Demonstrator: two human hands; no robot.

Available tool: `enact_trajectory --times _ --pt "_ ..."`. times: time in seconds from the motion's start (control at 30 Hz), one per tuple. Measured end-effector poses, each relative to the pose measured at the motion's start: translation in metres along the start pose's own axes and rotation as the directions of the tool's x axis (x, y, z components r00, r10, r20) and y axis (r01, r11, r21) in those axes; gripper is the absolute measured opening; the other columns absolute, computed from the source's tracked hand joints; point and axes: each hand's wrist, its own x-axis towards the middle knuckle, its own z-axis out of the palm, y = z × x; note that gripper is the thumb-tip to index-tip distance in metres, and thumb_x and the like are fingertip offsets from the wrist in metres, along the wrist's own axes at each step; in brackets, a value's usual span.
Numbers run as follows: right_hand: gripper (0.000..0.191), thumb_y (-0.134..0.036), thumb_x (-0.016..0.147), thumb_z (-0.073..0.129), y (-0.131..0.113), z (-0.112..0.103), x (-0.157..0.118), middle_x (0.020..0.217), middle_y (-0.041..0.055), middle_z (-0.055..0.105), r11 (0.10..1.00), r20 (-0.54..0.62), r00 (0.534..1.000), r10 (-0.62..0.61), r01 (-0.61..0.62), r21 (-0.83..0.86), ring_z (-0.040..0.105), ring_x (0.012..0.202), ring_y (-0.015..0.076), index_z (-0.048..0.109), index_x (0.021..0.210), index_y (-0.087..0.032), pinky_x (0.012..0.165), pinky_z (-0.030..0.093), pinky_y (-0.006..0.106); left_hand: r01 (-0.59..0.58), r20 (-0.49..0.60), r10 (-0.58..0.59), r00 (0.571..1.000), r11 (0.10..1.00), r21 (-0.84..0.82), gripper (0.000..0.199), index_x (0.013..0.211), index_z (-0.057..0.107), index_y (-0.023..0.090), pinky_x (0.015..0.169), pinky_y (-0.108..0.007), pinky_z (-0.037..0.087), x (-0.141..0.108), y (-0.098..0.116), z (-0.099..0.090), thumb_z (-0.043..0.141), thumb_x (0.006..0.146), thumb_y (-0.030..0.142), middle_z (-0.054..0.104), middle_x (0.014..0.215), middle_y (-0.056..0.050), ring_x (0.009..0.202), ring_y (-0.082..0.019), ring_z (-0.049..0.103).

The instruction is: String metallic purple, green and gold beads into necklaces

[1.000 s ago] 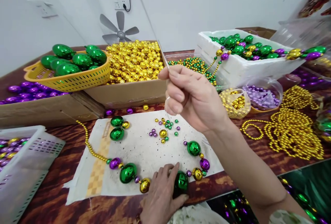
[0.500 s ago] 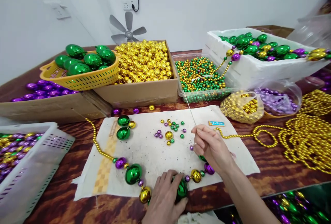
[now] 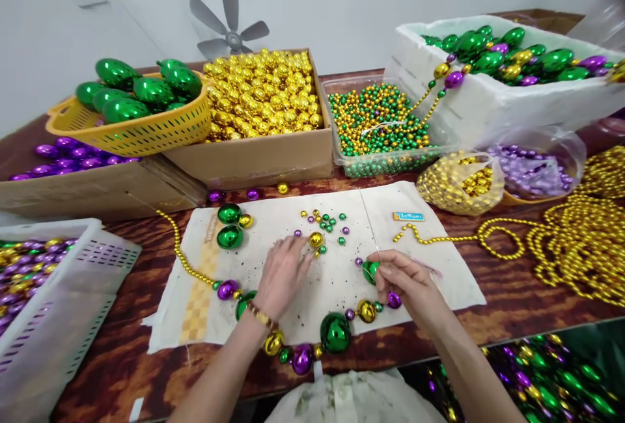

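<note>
My right hand (image 3: 403,280) pinches a thin needle (image 3: 370,220) that points up and away over the white cloth (image 3: 312,299). Beside its fingers lies a green ball (image 3: 371,271). My left hand (image 3: 283,273), wearing a bracelet, reaches over the cloth beside a gold bead (image 3: 316,239) and small loose beads; its fingertips point down among them, and what they hold, if anything, is too small to tell. A strand of big beads curves along the near side, with a large green ball (image 3: 335,332) and a purple one (image 3: 302,358).
Behind the cloth stand a yellow basket (image 3: 141,131) of green ovals, a cardboard box (image 3: 258,163) of gold balls, a clear tub (image 3: 385,166) of small beads and a white foam box (image 3: 488,107). A white crate (image 3: 97,280) is at left, gold bead chains (image 3: 581,247) at right.
My left hand has left the large green ball at the near edge and moved up to the loose beads. My right hand with the needle has come slightly lower. The view has shifted.
</note>
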Motion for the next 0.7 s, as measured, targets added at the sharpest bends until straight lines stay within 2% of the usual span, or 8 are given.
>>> enact_trajectory --times 0.07,0.17,0.3,0.43,0.5,0.57,0.63,0.7 --pt "0.019 -0.032 0.090 0.059 0.001 0.000 -0.002 0.068 0.0000 0.061 0.999 -0.021 0.999 -0.038 0.037 -0.025 0.056 0.054 0.0118 0.066 0.103 -0.020 0.051 0.042 0.023 0.001 0.002 -0.002 1.000 0.995 0.095 0.034 0.121 0.055 0.019 0.089 -0.040 0.043 0.027 0.001 0.000 0.041 0.095 0.036 0.058 0.109 -0.011 0.103 -0.027 0.054" --pt "0.018 -0.031 0.091 0.057 0.003 0.001 -0.005 0.071 0.0010 0.063 0.997 -0.016 0.997 -0.070 0.069 -0.041 0.058 0.055 0.0126 0.066 0.103 -0.021 0.054 0.044 0.024 0.019 0.075 -0.033 0.997 0.984 0.178 0.036 0.116 0.057 0.019 0.081 -0.037 0.046 0.053 0.007 0.008 0.047 0.092 0.044 0.057 0.111 -0.012 0.097 -0.027 0.058" --pt "0.017 -0.030 0.092 0.057 0.003 -0.002 -0.007 0.072 0.0010 0.064 0.994 -0.027 0.995 -0.100 0.099 -0.056 0.058 0.056 0.0132 0.066 0.103 -0.022 0.055 0.045 0.025 0.001 0.172 -0.037 0.984 0.978 0.207 0.031 0.108 0.059 0.018 0.079 -0.036 0.047 0.065 0.010 0.020 0.051 0.089 0.042 0.056 0.117 -0.013 0.094 -0.025 0.062" --pt "0.016 -0.028 0.092 0.057 -0.005 -0.006 -0.005 0.073 0.0004 0.065 0.987 -0.036 0.987 -0.156 0.153 -0.056 0.060 0.056 0.0131 0.065 0.105 -0.023 0.055 0.045 0.026 -0.015 0.166 -0.017 0.986 0.982 0.188 0.025 0.106 0.060 0.018 0.079 -0.035 0.047 0.068 0.007 0.020 0.051 0.089 0.034 0.059 0.114 -0.012 0.093 -0.025 0.062" --pt "0.017 -0.028 0.092 0.057 -0.011 -0.007 -0.003 0.074 0.0009 0.066 0.981 -0.033 0.982 -0.186 0.184 -0.059 0.060 0.055 0.0130 0.063 0.107 -0.022 0.054 0.045 0.025 0.003 0.113 -0.018 0.993 0.991 0.135 0.027 0.109 0.059 0.019 0.080 -0.035 0.047 0.067 0.004 0.014 0.049 0.089 0.034 0.059 0.112 -0.011 0.091 -0.024 0.062" --pt "0.014 -0.028 0.092 0.057 -0.016 -0.007 -0.002 0.075 0.0016 0.068 0.977 -0.037 0.978 -0.205 0.203 -0.064 0.060 0.056 0.0129 0.062 0.104 -0.022 0.054 0.045 0.025 0.026 0.034 -0.026 0.999 1.000 0.016 0.032 0.118 0.057 0.020 0.083 -0.035 0.046 0.065 -0.001 0.004 0.048 0.089 0.033 0.059 0.111 -0.009 0.092 -0.023 0.061" --pt "0.009 -0.028 0.091 0.059 -0.020 -0.004 0.000 0.075 0.0019 0.069 0.976 -0.047 0.976 -0.213 0.211 -0.057 0.061 0.055 0.0124 0.062 0.097 -0.021 0.055 0.046 0.025 0.031 -0.012 -0.034 0.999 0.985 -0.172 0.038 0.125 0.054 0.020 0.087 -0.036 0.046 0.058 -0.005 -0.005 0.048 0.089 0.032 0.059 0.110 -0.008 0.093 -0.022 0.060" --pt "0.007 -0.027 0.089 0.061 -0.023 0.000 0.002 0.074 0.0019 0.070 0.975 -0.057 0.973 -0.222 0.220 -0.036 0.061 0.052 0.0122 0.062 0.092 -0.020 0.053 0.047 0.025 0.043 -0.015 -0.052 0.999 0.923 -0.383 0.042 0.128 0.053 0.020 0.089 -0.036 0.045 0.048 -0.009 -0.009 0.050 0.087 0.032 0.058 0.113 -0.008 0.095 -0.020 0.059"
